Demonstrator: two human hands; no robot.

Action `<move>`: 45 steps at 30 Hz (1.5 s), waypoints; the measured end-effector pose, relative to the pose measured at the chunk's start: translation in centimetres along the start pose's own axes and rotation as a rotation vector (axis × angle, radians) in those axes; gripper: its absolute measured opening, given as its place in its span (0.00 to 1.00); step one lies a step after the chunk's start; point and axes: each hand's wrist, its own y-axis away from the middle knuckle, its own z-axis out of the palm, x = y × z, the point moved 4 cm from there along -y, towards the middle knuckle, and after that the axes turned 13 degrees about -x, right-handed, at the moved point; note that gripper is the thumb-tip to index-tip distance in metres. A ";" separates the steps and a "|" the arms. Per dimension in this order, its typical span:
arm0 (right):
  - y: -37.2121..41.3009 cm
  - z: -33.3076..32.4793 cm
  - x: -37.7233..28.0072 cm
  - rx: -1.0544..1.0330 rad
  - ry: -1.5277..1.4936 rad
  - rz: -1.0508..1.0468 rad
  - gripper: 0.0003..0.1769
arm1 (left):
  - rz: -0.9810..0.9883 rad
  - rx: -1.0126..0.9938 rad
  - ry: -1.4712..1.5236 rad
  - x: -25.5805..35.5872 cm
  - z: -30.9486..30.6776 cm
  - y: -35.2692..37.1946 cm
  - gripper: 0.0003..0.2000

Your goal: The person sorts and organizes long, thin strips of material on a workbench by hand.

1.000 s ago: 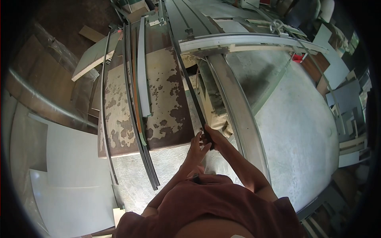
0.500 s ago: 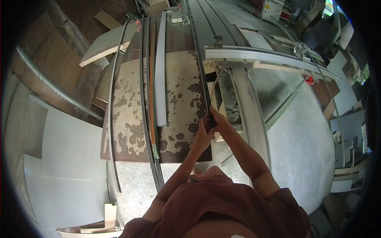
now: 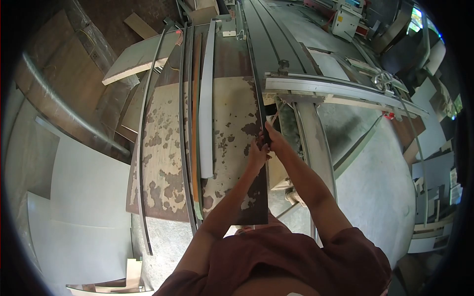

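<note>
Both hands (image 3: 265, 145) gripping dark strip (image 3: 254, 74), workbench (image 3: 232, 113)

Person in a plain maroon short-sleeved cloth shirt (image 3: 291, 261)

The shirt lies in soft folds across the chest, its right sleeve ending in a loose hem; beyond the shirt's sleeves both arms are bare down to the left hand (image 3: 256, 157) and right hand (image 3: 274, 141).

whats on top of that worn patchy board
A white strip, an orange strip and thin dark strips lie along the worn board. Left hand and right hand hide where the edge strip rests.
</note>
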 end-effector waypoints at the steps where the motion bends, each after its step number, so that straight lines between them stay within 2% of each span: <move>1: -0.5 0.1 -0.3 0.001 -0.010 0.004 0.22 | -0.048 0.018 0.044 -0.5 -0.3 -0.9 0.22; 4: -2.5 -0.5 -1.5 0.028 -0.062 0.008 0.20 | -0.150 -0.036 0.059 -0.5 -0.8 -3.2 0.22; 7: -5.6 -1.7 -2.5 0.042 -0.003 0.019 0.20 | -0.162 -0.006 0.084 0.1 -1.1 -5.6 0.20; 13: -7.3 -0.5 -5.0 -0.136 0.030 0.082 0.21 | -0.205 0.048 0.075 -0.6 -3.8 -10.5 0.22; 15: -8.0 -1.0 -5.5 -0.041 0.146 0.125 0.17 | -0.197 0.081 0.093 0.3 -4.3 -11.6 0.23; 17: -9.6 -1.6 -5.9 -0.056 0.219 0.117 0.16 | -0.262 0.084 -0.024 1.1 -4.6 -13.2 0.24; 22: -13.8 -2.7 -7.7 -0.039 0.390 0.104 0.13 | -0.248 0.068 -0.037 0.2 -5.9 -17.6 0.27; 25: -16.1 -2.8 -8.6 -0.088 0.469 0.122 0.16 | -0.232 0.029 -0.090 -0.1 -6.6 -19.8 0.29; 30: -20.7 -3.8 -9.8 0.022 0.565 0.102 0.15 | -0.275 0.060 -0.059 -0.1 -7.8 -23.3 0.27; 33: -22.6 -3.3 -10.9 0.047 0.441 0.143 0.15 | -0.290 0.061 -0.067 0.2 -8.5 -25.6 0.28; 37: -24.6 -2.5 -12.8 0.150 0.547 0.159 0.13 | -0.332 0.073 -0.055 0.2 -9.5 -28.7 0.28; 42: -26.5 -1.5 -14.5 0.167 0.601 0.125 0.14 | -0.375 0.123 -0.026 0.6 -10.7 -31.7 0.29; 45: -27.7 -1.0 -15.1 0.207 0.643 0.093 0.14 | -0.412 0.074 0.015 0.2 -11.5 -33.5 0.25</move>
